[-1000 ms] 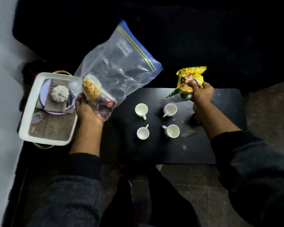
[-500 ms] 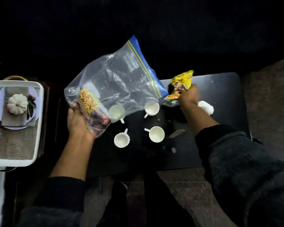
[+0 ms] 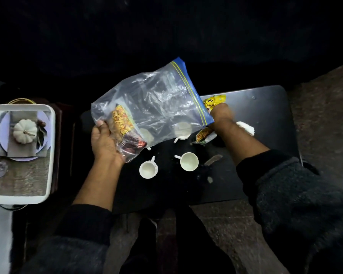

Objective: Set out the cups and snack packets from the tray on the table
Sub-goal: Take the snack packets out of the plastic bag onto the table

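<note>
My left hand (image 3: 104, 141) grips the bottom of a clear zip bag (image 3: 156, 107) with a blue seal, held up over the black table (image 3: 265, 119). A snack packet (image 3: 123, 125) lies inside the bag near my fingers. My right hand (image 3: 221, 115) holds a yellow snack packet (image 3: 214, 100) low on the table, right of the bag. Several small white cups stand on the table: one (image 3: 148, 169) front left, one (image 3: 189, 161) front right, and two seen through the bag (image 3: 183, 129).
A white tray (image 3: 52, 135) stands at the left, holding a plate, a napkin and a small white pumpkin (image 3: 25, 131). A white crumpled thing (image 3: 246, 128) lies behind my right wrist. Brown floor shows at the right and front.
My right hand has brought the yellow packet down onto the table. The bag in my left hand has swung right over the back cups. The view has shifted right, so the tray sits further left.
</note>
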The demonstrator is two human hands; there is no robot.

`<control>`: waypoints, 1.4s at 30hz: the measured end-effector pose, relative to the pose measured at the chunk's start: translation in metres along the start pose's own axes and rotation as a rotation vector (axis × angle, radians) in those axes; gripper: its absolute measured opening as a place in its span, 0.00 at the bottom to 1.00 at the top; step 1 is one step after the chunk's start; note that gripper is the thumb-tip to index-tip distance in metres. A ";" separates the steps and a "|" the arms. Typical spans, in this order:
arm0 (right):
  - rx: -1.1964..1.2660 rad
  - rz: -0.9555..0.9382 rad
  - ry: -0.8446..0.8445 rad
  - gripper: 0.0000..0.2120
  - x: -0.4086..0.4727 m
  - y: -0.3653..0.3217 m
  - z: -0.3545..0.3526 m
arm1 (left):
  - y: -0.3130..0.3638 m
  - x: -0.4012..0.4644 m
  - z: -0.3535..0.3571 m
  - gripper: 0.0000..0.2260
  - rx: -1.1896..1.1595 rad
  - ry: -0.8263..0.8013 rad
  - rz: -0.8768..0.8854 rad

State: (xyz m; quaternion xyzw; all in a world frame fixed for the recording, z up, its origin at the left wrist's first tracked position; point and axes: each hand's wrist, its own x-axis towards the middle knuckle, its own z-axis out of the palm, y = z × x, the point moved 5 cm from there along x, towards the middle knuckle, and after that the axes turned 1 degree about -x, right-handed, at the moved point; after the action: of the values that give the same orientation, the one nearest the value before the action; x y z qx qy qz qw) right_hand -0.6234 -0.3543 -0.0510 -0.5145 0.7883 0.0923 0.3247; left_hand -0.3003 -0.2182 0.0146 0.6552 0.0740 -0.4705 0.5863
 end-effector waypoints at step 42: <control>1.028 -0.016 0.437 0.02 -0.095 0.066 -0.096 | 0.025 -0.042 0.022 0.08 -0.066 -0.084 -0.067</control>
State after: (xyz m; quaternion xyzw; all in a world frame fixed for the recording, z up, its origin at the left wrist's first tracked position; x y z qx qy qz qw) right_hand -0.6964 -0.2993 0.0686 -0.3028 0.7770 -0.4155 0.3634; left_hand -0.3186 -0.2255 0.0649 0.6123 0.0866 -0.5142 0.5943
